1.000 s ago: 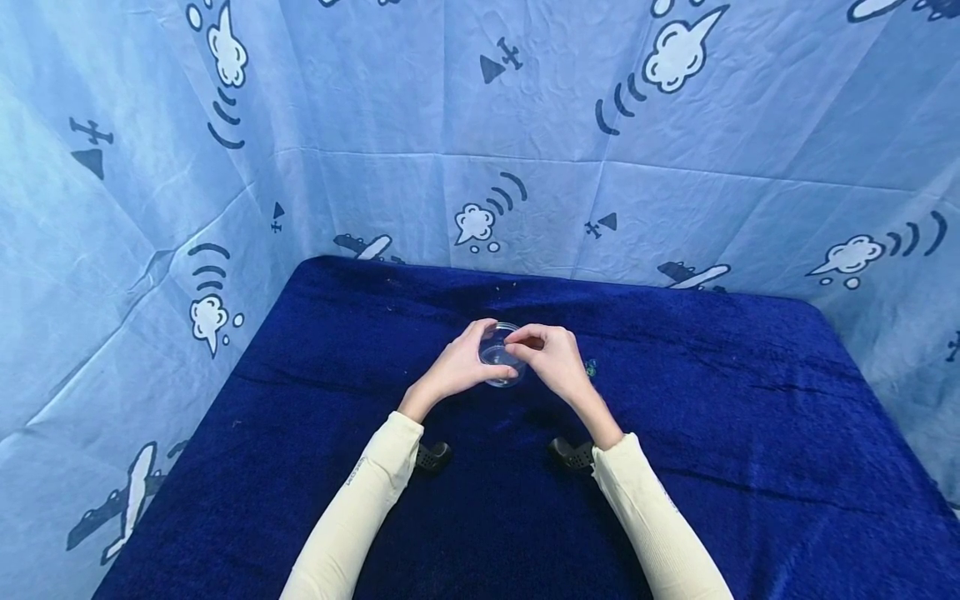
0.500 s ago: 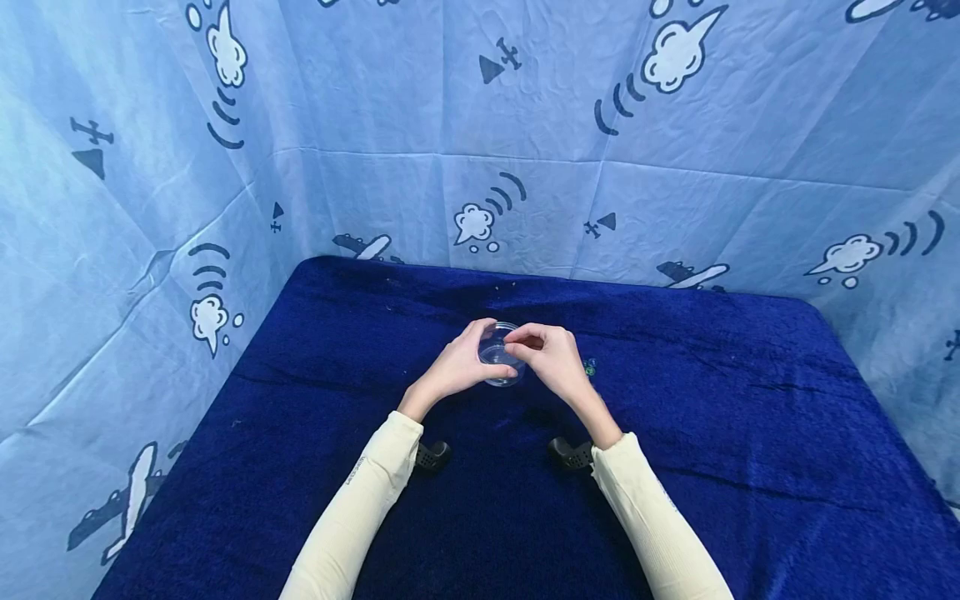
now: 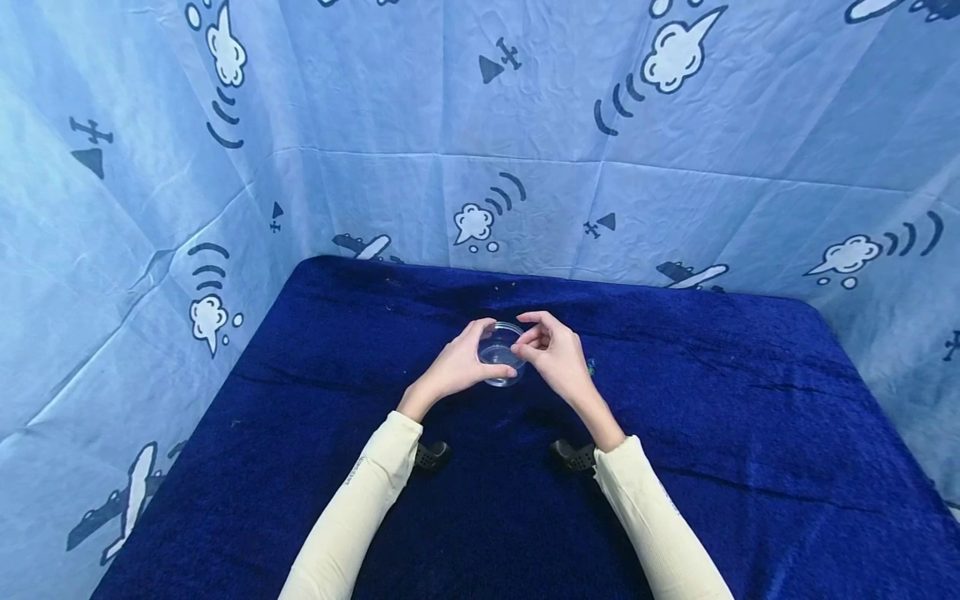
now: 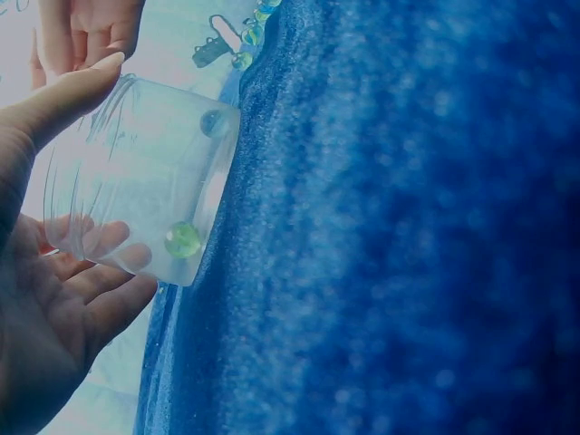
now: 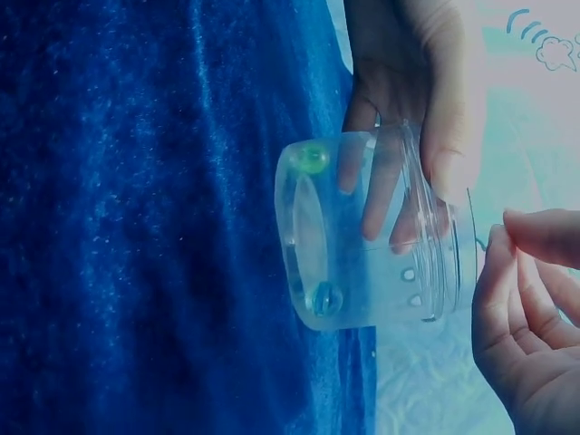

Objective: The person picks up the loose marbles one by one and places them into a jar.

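A clear plastic jar [image 3: 500,357] with a ridged neck stands upright on the dark blue cloth. My left hand [image 3: 457,362] grips it, with the thumb on the near side and fingers round the far side. Inside, at the bottom, lie a green marble [image 4: 182,240] and a blue marble [image 5: 323,298]. Over the right side of the mouth is my right hand [image 3: 557,354], its index finger raised away from the thumb. The right wrist view shows its fingertips [image 5: 507,222] just outside the rim, and no marble shows between them.
Several loose marbles [image 4: 252,34] lie on the cloth beside the right hand, partly hidden behind it in the head view. The blue cloth [image 3: 712,400] covers the table. A pale blue printed curtain [image 3: 525,108] hangs along its back and left sides.
My right hand has drawn slightly right from over the jar's mouth, and its pinched index finger and thumb have spread. The left hand and jar stay in place.
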`<action>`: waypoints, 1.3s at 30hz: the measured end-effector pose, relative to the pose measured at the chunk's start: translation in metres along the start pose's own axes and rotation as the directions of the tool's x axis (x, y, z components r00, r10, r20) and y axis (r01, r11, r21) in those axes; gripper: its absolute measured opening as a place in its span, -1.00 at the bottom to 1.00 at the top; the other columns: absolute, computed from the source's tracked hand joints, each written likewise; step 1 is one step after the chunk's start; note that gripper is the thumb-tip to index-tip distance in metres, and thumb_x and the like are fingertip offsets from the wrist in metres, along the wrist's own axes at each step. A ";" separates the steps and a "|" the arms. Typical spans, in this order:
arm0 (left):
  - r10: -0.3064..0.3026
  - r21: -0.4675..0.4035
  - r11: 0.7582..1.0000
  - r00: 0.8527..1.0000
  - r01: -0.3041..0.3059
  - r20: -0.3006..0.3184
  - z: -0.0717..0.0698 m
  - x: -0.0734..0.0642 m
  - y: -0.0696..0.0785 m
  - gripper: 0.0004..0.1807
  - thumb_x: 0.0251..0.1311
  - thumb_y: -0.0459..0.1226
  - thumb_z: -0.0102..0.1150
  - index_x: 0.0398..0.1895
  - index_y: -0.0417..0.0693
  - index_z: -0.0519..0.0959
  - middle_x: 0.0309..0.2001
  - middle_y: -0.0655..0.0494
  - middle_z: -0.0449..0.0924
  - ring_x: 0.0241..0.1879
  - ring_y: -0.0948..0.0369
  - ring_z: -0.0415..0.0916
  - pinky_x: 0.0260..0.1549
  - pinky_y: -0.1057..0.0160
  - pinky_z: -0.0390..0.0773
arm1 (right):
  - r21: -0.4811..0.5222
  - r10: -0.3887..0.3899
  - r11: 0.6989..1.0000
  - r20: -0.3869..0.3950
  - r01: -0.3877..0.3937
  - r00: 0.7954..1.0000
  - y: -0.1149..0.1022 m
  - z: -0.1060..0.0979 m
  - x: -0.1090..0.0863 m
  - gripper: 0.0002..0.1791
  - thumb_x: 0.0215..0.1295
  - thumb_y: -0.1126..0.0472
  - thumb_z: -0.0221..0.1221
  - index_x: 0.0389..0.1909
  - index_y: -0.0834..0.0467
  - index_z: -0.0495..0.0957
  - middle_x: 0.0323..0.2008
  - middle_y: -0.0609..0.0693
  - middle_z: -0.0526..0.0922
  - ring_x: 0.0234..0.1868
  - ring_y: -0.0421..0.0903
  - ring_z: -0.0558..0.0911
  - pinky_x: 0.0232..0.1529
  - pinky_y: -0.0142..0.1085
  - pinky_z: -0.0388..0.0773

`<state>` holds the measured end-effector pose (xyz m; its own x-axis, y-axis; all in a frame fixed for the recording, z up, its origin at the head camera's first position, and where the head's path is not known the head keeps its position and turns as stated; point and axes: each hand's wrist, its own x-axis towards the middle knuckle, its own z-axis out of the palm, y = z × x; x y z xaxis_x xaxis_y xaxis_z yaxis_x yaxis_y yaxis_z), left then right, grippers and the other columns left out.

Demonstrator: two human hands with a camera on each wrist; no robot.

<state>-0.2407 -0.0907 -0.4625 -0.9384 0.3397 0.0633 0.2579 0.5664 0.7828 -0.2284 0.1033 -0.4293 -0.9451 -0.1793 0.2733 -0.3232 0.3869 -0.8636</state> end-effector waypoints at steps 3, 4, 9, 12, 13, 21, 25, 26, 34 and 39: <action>0.003 0.007 1.000 1.000 -0.003 -0.004 0.000 0.000 0.000 0.00 0.11 0.05 0.52 0.52 -0.13 0.25 0.40 -0.11 0.40 0.29 -0.05 0.47 0.26 -0.05 0.44 | -0.002 0.012 1.000 0.006 -0.012 1.000 0.001 -0.001 0.000 -0.53 0.18 0.52 0.33 0.15 0.36 0.56 -0.33 0.19 0.74 -0.37 -0.09 0.71 -0.34 -0.47 0.53; 0.003 0.008 1.000 1.000 -0.003 -0.004 0.000 0.000 0.000 0.00 0.11 0.06 0.52 0.52 -0.13 0.25 0.40 -0.11 0.40 0.29 -0.05 0.47 0.26 -0.05 0.44 | -0.003 0.016 1.000 0.005 -0.016 1.000 0.002 -0.001 -0.001 -0.52 0.18 0.52 0.31 0.16 0.36 0.55 -0.32 0.20 0.74 -0.37 -0.10 0.71 -0.34 -0.47 0.52; 0.000 0.008 1.000 1.000 0.000 0.001 0.001 0.000 0.001 0.00 0.11 0.05 0.52 0.53 -0.13 0.24 0.40 -0.11 0.40 0.29 -0.05 0.47 0.27 -0.05 0.44 | -0.007 0.031 0.999 -0.015 -0.031 0.999 0.002 -0.003 -0.002 -0.50 0.16 0.55 0.26 0.17 0.32 0.55 -0.32 0.18 0.74 -0.37 -0.15 0.69 -0.35 -0.45 0.49; 0.005 0.011 1.000 1.000 -0.005 -0.002 0.001 0.001 0.000 -0.01 0.11 0.04 0.52 0.52 -0.13 0.25 0.40 -0.11 0.41 0.30 -0.05 0.46 0.28 -0.05 0.43 | -0.007 0.034 0.999 -0.025 -0.035 0.999 0.003 -0.005 -0.003 -0.50 0.17 0.55 0.26 0.17 0.32 0.55 -0.32 0.18 0.74 -0.37 -0.15 0.68 -0.35 -0.45 0.49; 0.007 0.012 1.000 1.000 -0.007 -0.003 0.001 0.001 0.000 -0.01 0.10 0.03 0.53 0.52 -0.13 0.25 0.39 -0.11 0.41 0.30 -0.05 0.46 0.28 -0.05 0.42 | -0.007 0.037 0.999 -0.027 -0.037 0.999 0.004 -0.006 -0.003 -0.50 0.18 0.55 0.26 0.18 0.32 0.55 -0.31 0.19 0.74 -0.37 -0.15 0.69 -0.35 -0.46 0.50; 0.011 0.008 1.000 1.000 -0.010 -0.008 0.001 0.001 0.000 0.01 0.08 0.03 0.55 0.52 -0.13 0.26 0.39 -0.12 0.42 0.31 -0.05 0.46 0.29 -0.06 0.42 | 0.001 0.052 0.999 -0.034 -0.052 0.998 0.012 -0.013 -0.005 -0.54 0.20 0.56 0.25 0.15 0.34 0.55 -0.30 0.24 0.74 -0.36 -0.04 0.71 -0.36 -0.48 0.53; 0.011 0.010 1.000 1.000 -0.011 -0.008 0.002 0.001 -0.001 0.01 0.08 0.04 0.54 0.52 -0.13 0.26 0.39 -0.11 0.41 0.32 -0.05 0.45 0.29 -0.05 0.42 | -0.002 0.060 0.998 -0.042 -0.061 0.997 0.017 -0.017 -0.007 -0.56 0.20 0.57 0.24 0.13 0.36 0.57 -0.29 0.26 0.74 -0.37 -0.11 0.71 -0.35 -0.50 0.54; 0.014 0.012 1.000 1.000 -0.014 -0.009 0.002 0.001 -0.001 0.01 0.08 0.04 0.54 0.52 -0.14 0.26 0.39 -0.12 0.42 0.32 -0.05 0.45 0.29 -0.05 0.42 | 0.000 0.064 0.998 -0.043 -0.064 0.997 0.018 -0.019 -0.008 -0.56 0.20 0.58 0.23 0.13 0.37 0.57 -0.28 0.28 0.74 -0.38 -0.14 0.70 -0.34 -0.50 0.55; 0.015 0.027 1.000 1.000 -0.015 -0.013 0.002 0.002 -0.002 0.01 0.07 0.04 0.55 0.51 -0.12 0.27 0.39 -0.10 0.42 0.32 -0.04 0.45 0.30 -0.03 0.41 | 0.015 0.074 0.997 -0.053 -0.073 0.996 0.025 -0.032 -0.013 -0.60 0.18 0.60 0.16 0.06 0.42 0.60 -0.27 0.34 0.73 -0.36 -0.09 0.73 -0.31 -0.52 0.57; 0.009 0.027 1.000 1.000 -0.009 -0.009 0.002 0.002 -0.003 0.02 0.07 0.06 0.54 0.52 -0.12 0.26 0.41 -0.09 0.41 0.34 -0.03 0.43 0.31 -0.03 0.40 | 0.007 0.072 0.997 -0.057 -0.072 0.996 0.029 -0.040 -0.015 -0.64 0.18 0.60 0.15 0.02 0.44 0.61 -0.26 0.36 0.73 -0.36 -0.14 0.73 -0.29 -0.52 0.59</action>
<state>-0.2429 -0.0897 -0.4660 -0.9380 0.3382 0.0760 0.2724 0.5835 0.7651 -0.2257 0.1536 -0.4414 -0.9672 -0.0992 0.2340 -0.2542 0.3929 -0.8838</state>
